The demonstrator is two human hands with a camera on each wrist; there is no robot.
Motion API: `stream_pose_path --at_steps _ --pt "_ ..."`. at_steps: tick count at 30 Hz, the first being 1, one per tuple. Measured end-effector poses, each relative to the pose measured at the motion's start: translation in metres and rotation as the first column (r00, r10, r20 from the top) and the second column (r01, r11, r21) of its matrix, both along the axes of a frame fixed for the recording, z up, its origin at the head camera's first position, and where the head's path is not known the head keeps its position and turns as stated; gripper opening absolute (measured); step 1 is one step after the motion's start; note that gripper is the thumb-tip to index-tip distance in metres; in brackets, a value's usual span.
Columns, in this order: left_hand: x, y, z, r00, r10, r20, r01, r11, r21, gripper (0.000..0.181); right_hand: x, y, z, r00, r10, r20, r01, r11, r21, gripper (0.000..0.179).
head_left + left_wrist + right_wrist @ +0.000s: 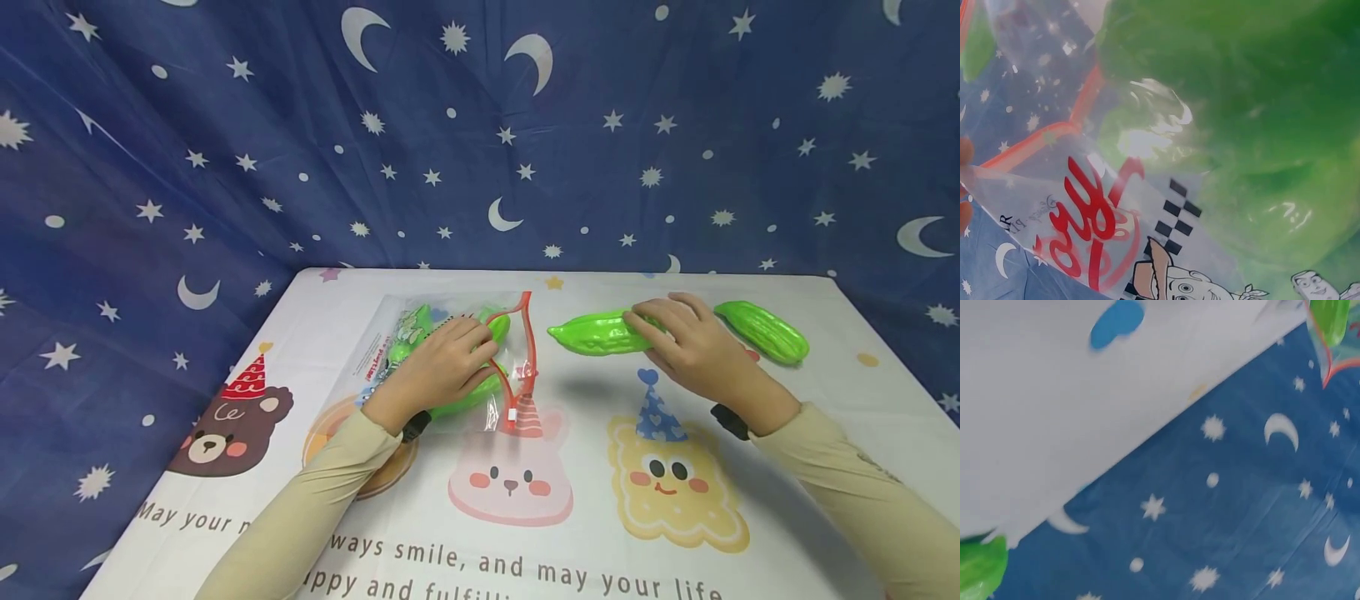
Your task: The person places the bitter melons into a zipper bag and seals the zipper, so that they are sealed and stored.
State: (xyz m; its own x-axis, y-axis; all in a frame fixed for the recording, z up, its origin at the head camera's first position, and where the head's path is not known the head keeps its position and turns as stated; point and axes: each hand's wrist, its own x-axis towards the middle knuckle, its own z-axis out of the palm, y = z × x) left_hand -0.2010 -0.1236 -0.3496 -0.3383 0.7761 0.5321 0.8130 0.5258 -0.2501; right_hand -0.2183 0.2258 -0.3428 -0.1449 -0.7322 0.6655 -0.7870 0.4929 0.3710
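Note:
My left hand (438, 367) grips a clear zip bag (360, 367) near its mouth, which has a red zip strip. The mouth gapes toward the right. Green bitter melons (468, 393) lie inside, partly covered by the hand. In the left wrist view, the bag (1029, 181) with red lettering and cartoon print fills the frame, and fingertips (965, 181) hold its edge. My right hand (693, 346) grips one end of a shiny green bitter melon (596, 333), whose pointed end faces the bag mouth. Another bitter melon (765, 332) lies on the table right of this hand.
A white tablecloth (600, 575) printed with cartoon figures and lettering covers the table. Behind the table and along its left hangs a dark blue curtain (420, 217) with moons and stars. The zip's white slider (512, 414) sits at the near end of the strip.

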Motion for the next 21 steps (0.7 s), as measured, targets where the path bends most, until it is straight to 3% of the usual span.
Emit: stream_pose_path --at_steps 6,10,13,21 --pt "0.000 -0.001 0.001 1.000 0.004 0.001 -0.004 1.000 -0.001 0.014 0.004 -0.020 -0.007 0.995 0.066 0.070 -0.072 0.994 0.086 0.030" --pt "0.000 -0.001 0.001 1.000 0.002 -0.002 -0.002 1.000 0.000 0.015 0.006 -0.031 -0.009 0.989 0.076 0.129 -0.094 0.986 0.135 0.053" --pt "0.000 -0.001 0.001 1.000 -0.002 -0.004 0.002 1.000 0.003 0.015 0.006 -0.039 -0.010 0.986 0.076 0.150 -0.100 0.982 0.162 0.059" --pt "0.000 -0.001 0.001 1.000 -0.009 -0.006 0.009 1.000 0.001 0.015 0.001 -0.057 -0.011 0.983 0.040 0.177 -0.080 0.970 0.230 0.053"
